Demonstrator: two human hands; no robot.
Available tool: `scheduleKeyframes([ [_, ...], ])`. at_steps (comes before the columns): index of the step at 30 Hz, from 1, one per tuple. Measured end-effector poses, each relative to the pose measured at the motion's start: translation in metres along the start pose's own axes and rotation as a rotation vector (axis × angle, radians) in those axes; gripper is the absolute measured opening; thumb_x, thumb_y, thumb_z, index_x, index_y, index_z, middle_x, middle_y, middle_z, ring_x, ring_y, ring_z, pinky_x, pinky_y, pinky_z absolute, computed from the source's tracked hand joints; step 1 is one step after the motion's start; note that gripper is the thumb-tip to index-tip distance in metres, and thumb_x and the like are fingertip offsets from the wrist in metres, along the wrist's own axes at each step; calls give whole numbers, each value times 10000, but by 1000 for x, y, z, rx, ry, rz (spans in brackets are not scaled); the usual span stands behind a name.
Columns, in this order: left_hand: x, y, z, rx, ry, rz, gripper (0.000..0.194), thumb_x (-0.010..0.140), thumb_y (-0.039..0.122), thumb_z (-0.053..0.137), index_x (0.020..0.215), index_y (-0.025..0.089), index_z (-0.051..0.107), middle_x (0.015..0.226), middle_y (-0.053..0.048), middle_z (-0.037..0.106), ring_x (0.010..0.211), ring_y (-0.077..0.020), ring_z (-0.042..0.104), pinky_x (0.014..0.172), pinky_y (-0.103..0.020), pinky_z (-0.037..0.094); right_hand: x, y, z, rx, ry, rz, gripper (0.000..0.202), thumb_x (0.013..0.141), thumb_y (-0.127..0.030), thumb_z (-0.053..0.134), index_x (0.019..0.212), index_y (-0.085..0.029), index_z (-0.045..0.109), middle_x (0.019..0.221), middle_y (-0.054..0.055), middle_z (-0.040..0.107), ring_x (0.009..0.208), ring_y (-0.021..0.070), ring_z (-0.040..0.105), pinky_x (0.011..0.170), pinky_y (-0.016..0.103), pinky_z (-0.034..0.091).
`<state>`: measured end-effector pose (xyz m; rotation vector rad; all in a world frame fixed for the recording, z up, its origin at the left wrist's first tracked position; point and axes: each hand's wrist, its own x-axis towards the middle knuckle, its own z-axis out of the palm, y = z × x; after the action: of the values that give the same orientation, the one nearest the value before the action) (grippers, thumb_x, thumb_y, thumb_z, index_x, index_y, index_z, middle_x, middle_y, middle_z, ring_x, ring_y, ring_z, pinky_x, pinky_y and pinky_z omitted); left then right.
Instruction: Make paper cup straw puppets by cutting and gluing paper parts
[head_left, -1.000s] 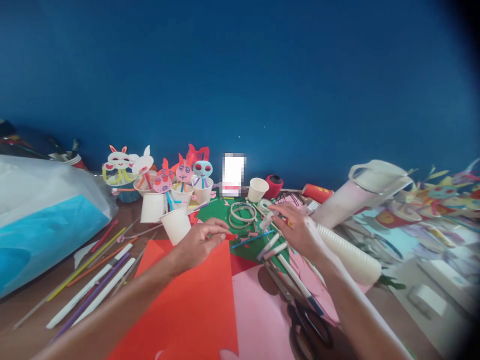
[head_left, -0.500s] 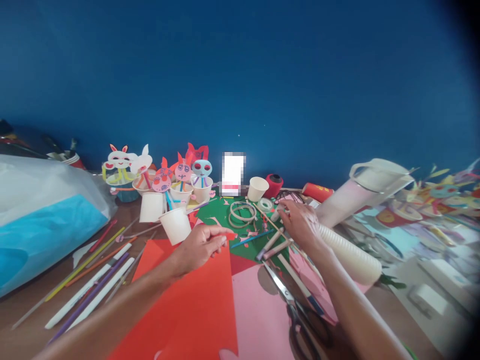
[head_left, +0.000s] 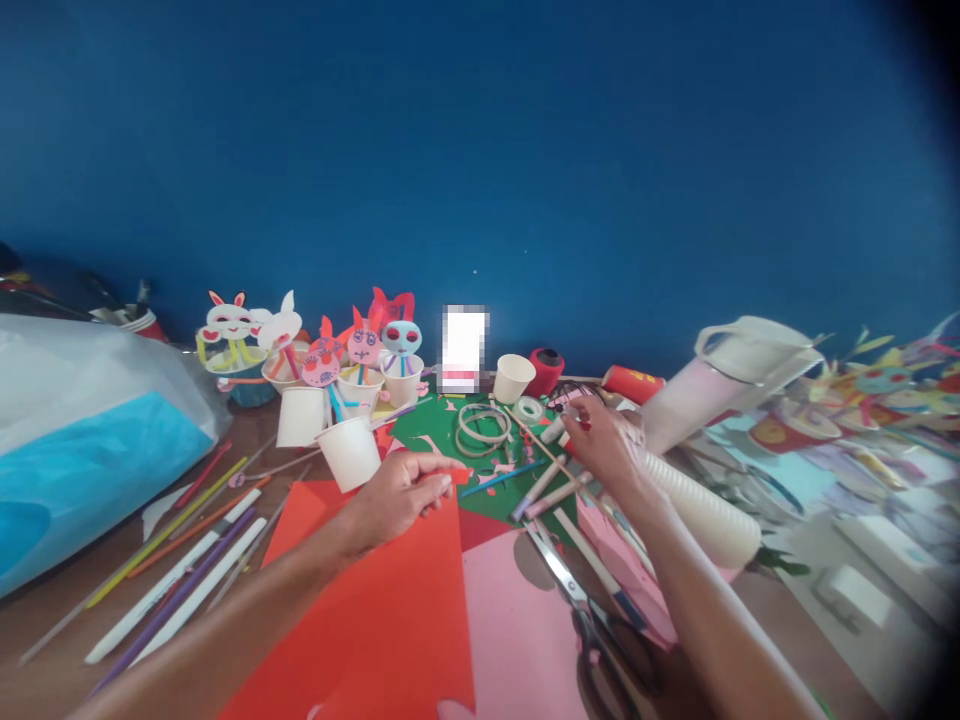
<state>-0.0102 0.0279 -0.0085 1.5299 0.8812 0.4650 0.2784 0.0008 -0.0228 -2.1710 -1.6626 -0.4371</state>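
My left hand (head_left: 409, 490) is closed in a pinch on a small piece of red paper (head_left: 460, 475), above a large red-orange sheet (head_left: 367, 590). My right hand (head_left: 604, 440) hovers over the craft supplies, its thumb and forefinger slightly apart and bent downward. Close beside its fingertips lies a short white cylinder (head_left: 553, 431), with a bit of red showing by the thumb. The other fingers are partly hidden behind the hand. Scissors (head_left: 574, 590) lie on a pink sheet (head_left: 517, 630) between my forearms.
Paper puppets (head_left: 364, 345) stand in cups at the back left. Stacked paper cups (head_left: 697, 510) and a leaning pitcher (head_left: 697, 385) are on the right. Rolls of tape (head_left: 484, 428) rest on green paper (head_left: 427, 425). Several markers (head_left: 176, 580) lie left, near a plastic bag (head_left: 97, 440).
My right hand has drawn back slightly to the right, and a bit of red now shows below its thumb. My left hand keeps its pinch on the red paper.
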Motion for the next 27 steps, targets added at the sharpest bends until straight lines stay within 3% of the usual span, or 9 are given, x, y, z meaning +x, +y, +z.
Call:
scheduleKeyframes([
  [7, 0, 0, 1, -23, -6, -22, 344, 758, 319, 497, 1020, 131, 613, 695, -12, 562, 580, -99, 474, 545, -226, 382, 6, 5, -2, 82, -63, 125, 216, 798, -357, 461, 893, -226, 605, 748, 20, 685, 742, 196, 612, 695, 301, 318],
  [15, -1, 0, 2, -77, -8, -30, 347, 762, 316, 499, 1043, 132, 586, 686, -5, 547, 571, -94, 469, 535, -228, 372, 7, 2, 4, -91, -152, 149, 312, 820, -339, 420, 1030, -198, 603, 825, 107, 682, 802, 249, 599, 748, 354, 327],
  [19, -1, 4, 2, -113, 9, -21, 363, 765, 281, 489, 1086, 122, 548, 675, 3, 536, 550, -85, 456, 545, -231, 374, 5, 0, 0, -65, -31, 92, 340, 809, -325, 450, 1099, -192, 567, 1010, 123, 641, 937, 275, 555, 839, 412, 294],
  [21, -1, 5, 3, -123, 27, -7, 362, 766, 267, 482, 1096, 126, 536, 671, 8, 531, 541, -83, 449, 546, -231, 375, 2, -8, -7, 26, 42, 28, 315, 809, -312, 455, 1073, -200, 583, 1071, 109, 614, 1000, 274, 522, 869, 420, 285],
  [23, -1, 5, 3, -127, 32, 14, 362, 765, 258, 480, 1104, 137, 524, 672, 11, 528, 541, -85, 450, 540, -230, 376, -2, -22, -15, 209, 41, -44, 265, 810, -300, 457, 992, -201, 621, 989, 84, 642, 973, 248, 537, 879, 398, 305],
  [27, -5, 8, 5, -33, 9, 70, 405, 756, 217, 477, 1156, 152, 469, 661, 22, 516, 567, -97, 458, 542, -227, 374, -16, -60, -32, 769, -209, -113, 230, 831, -296, 431, 890, -204, 634, 900, 33, 649, 857, 172, 578, 755, 274, 416],
])
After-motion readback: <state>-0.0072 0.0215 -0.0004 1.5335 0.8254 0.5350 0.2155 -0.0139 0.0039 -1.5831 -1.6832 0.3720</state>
